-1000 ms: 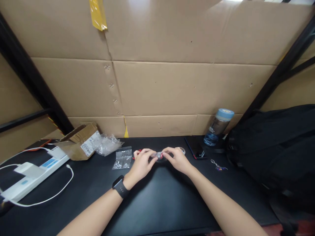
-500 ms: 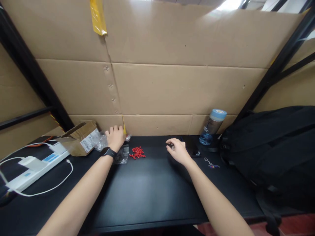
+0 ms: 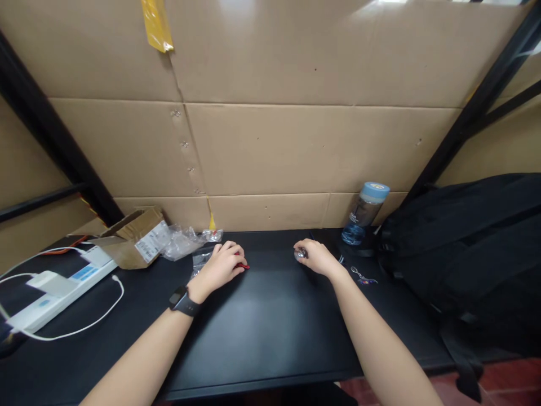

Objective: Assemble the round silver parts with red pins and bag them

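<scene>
My left hand point(image 3: 222, 265), with a black watch on its wrist, is over a pile of small red looped pieces point(image 3: 246, 265). Its fingers are bent down around them, and most of the pile is hidden under the hand. A flat clear plastic bag point(image 3: 201, 259) lies partly beneath that hand. My right hand point(image 3: 318, 257) is closed on a small, shiny, silvery roundish thing point(image 3: 300, 254) at the table surface; its exact kind is unclear. A dark phone behind this hand is mostly covered, while a keychain point(image 3: 363, 277) with a coloured charm lies to its right.
An open cardboard box point(image 3: 131, 242) and crumpled clear plastic point(image 3: 181, 242) are at the back left, near a white power strip point(image 3: 59, 293) with cables. A blue-lidded bottle point(image 3: 364, 214) stands back right, beside a black backpack point(image 3: 469, 259). Cardboard panels point(image 3: 270, 152) wall the black table point(image 3: 253, 332).
My left hand has moved from the crumpled plastic, right and toward me, onto the red pieces. My right hand has turned slightly, and the silvery thing in its fingers shows more clearly.
</scene>
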A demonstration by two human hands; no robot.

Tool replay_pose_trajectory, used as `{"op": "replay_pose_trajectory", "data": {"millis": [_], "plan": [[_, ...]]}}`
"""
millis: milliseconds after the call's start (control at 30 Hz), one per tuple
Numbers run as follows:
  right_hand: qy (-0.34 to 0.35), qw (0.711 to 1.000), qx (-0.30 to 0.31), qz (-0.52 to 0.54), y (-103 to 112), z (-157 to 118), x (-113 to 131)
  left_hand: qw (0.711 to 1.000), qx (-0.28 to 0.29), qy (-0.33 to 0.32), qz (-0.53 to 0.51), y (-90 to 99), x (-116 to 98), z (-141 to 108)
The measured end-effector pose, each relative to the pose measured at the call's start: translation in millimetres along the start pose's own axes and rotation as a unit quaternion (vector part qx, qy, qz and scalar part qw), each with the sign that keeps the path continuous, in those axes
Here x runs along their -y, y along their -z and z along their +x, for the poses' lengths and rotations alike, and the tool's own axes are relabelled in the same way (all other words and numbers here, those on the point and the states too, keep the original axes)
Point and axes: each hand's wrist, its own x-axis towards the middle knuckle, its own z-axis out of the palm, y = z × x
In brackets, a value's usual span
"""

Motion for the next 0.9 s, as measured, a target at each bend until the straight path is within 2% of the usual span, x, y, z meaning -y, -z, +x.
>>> {"op": "replay_pose_trajectory", "data": {"millis": [133,300,367,467,567,667,767,900], "plan": [[0.007,1.000,0.000,0.007,1.7,-0.4,-5.1,0.999,-0.029,0.012,0.006,-3.7,-8.4,2.1],[0.016,0.999,-0.022,0.039,8.0,0.2,-1.0,0.994,-0.062,0.065,-0.058,7.0,-23.5,0.8],[0.054,0.992,-0.050,0.106,8.7,0.8,11.1,0.990,-0.068,0.076,-0.094,11.9,-30.6,0.4],[0.104,0.964,-0.091,0.226,3.6,-0.3,41.8,0.981,-0.089,0.095,-0.145,14.6,-39.4,1.1],[0.108,0.935,-0.108,0.320,-7.8,-5.2,77.1,0.970,-0.097,0.106,-0.197,10.5,-44.5,2.3],[0.116,0.917,-0.124,0.362,-18.6,-11.3,103.1,0.956,-0.111,0.106,-0.251,2.7,-46.7,3.0],[0.121,0.908,-0.136,0.377,-23.6,-15.3,115.8,0.941,-0.138,0.091,-0.295,-4.0,-47.8,3.6],[0.131,0.904,-0.142,0.383,-23.8,-16.3,119.8,0.931,-0.160,0.087,-0.318,-7.8,-48.9,4.5]]}}
